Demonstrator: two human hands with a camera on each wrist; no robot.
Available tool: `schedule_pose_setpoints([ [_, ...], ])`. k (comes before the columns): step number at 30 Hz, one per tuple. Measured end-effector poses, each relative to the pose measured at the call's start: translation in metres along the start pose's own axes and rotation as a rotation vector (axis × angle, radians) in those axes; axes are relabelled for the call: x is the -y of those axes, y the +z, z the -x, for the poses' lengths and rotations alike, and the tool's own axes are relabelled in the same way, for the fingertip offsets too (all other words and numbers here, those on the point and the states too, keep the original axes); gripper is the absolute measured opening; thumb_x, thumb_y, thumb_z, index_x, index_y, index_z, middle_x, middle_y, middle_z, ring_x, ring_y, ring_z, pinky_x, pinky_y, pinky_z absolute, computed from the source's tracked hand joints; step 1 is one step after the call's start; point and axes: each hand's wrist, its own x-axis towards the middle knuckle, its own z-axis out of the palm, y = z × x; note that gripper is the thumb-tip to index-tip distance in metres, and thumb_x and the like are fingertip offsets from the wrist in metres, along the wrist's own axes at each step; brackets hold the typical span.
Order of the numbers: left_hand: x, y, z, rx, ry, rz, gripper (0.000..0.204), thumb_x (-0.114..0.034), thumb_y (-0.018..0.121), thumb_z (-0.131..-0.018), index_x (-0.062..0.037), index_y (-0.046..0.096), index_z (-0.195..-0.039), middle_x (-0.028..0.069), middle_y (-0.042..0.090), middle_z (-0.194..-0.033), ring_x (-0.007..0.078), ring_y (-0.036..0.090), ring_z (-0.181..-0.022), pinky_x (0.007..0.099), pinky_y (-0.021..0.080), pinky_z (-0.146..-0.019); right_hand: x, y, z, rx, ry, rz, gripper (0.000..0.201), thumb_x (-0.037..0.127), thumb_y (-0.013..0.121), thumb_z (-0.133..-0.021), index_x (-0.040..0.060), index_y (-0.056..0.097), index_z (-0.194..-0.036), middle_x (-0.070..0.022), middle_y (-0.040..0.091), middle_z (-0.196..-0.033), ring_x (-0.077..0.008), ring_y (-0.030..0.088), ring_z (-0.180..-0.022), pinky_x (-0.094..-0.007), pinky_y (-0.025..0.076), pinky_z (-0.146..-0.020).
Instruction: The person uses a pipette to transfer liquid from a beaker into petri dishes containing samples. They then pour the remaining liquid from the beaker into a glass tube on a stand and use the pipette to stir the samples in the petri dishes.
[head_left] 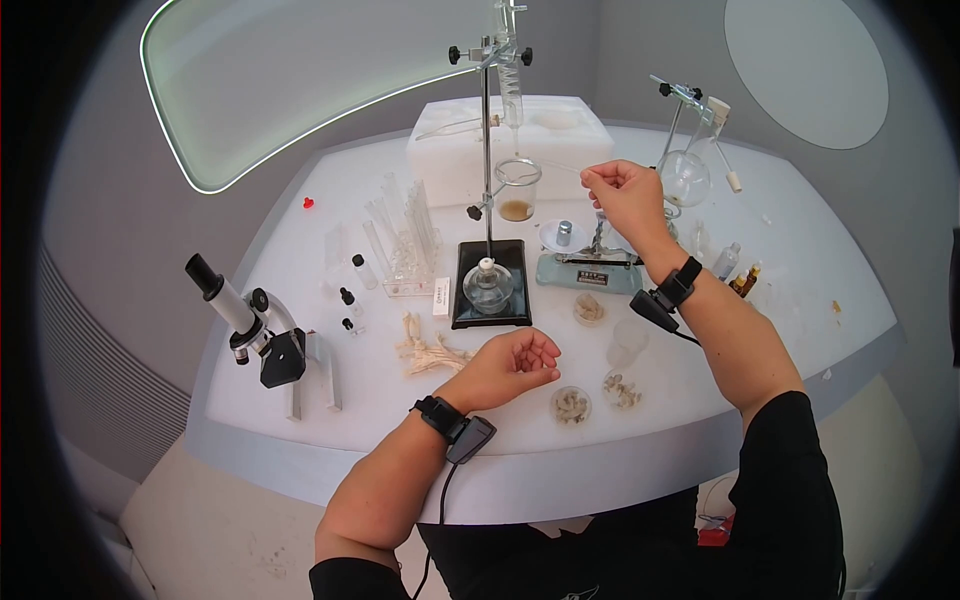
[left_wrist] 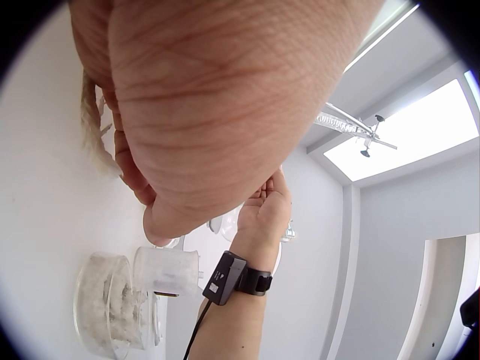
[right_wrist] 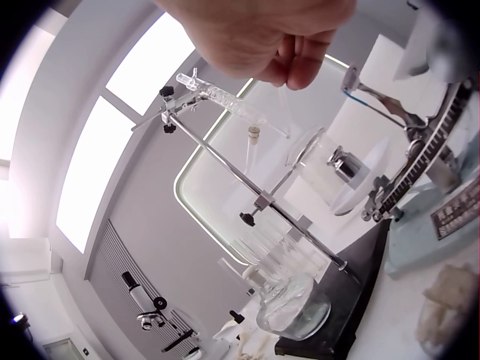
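My right hand pinches the end of a thin clear glass rod between thumb and fingers. The rod slants left toward a beaker with brownish liquid at its bottom, held at the ring of a metal stand. In the right wrist view the right hand is above the beaker and the balance. My left hand hangs loosely curled with nothing in it, between a pale branching piece and the petri dishes. Its palm side fills much of the left wrist view.
A balance bearing a metal weight sits below my right hand. An alcohol lamp stands on the stand's black base. Further left are a rack of test tubes and a microscope. A round flask is clamped at right.
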Motion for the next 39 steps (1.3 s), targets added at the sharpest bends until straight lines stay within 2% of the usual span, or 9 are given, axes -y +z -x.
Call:
schedule_pose_setpoints([
  [19, -0.001, -0.001, -0.001, -0.004, -0.006, -0.006, 0.024, -0.003, 0.082, -0.105, -0.0043, 0.070, -0.125, -0.0011, 0.074, -0.111, 0.0044, 0.070, -0.100, 0.0222, 0.058, -0.092, -0.011, 0.001, 0.002, 0.050, 0.016, -0.112, 0.025, 0.018, 0.087, -0.102, -0.0044, 0.082, -0.113, -0.0088, 0.083, -0.093, -0.0115, 0.078, -0.078, -0.0257, 0.062, -0.072],
  [39, -0.003, 0.000, 0.000, -0.003, -0.013, -0.009, 0.024, -0.002, 0.082, -0.105, -0.0046, 0.071, -0.126, -0.0016, 0.074, -0.110, 0.0040, 0.069, -0.100, 0.0215, 0.059, -0.092, -0.009, 0.001, 0.008, 0.014, 0.033, -0.123, 0.024, 0.016, 0.087, -0.103, -0.0060, 0.082, -0.113, -0.0096, 0.084, -0.092, -0.0117, 0.079, -0.077, -0.0248, 0.062, -0.069],
])
